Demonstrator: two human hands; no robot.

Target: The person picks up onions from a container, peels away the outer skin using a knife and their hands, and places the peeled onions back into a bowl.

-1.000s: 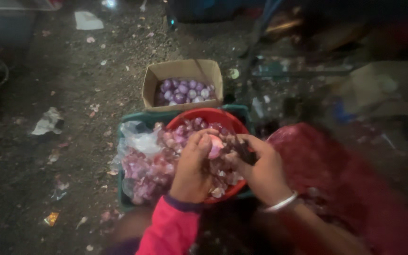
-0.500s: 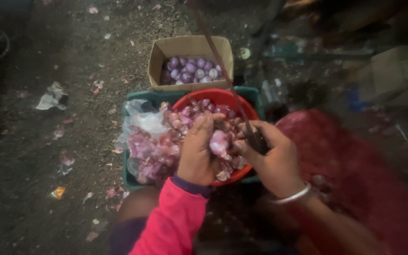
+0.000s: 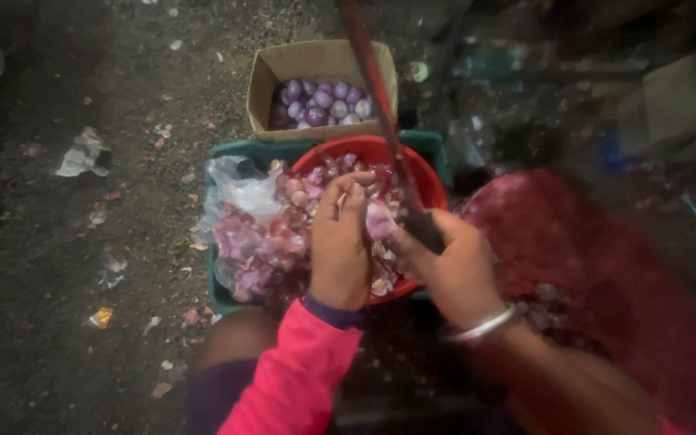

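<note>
Over the red bowl of peels, the left hand pinches an onion; the right hand grips a knife beside it.

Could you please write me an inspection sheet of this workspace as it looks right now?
Surface: dark dirt ground.
Job's things: pale pink peeled onion between both hands; red round plastic bowl of peels; brown cardboard box of purple onions; dark knife handle.
Clutter: clear plastic bag, paper scraps.
Hands: left hand and right hand grip the onion; right also holds the handle.
Cables: nothing seen.
Surroundings: red mesh sack, blurred.
</note>
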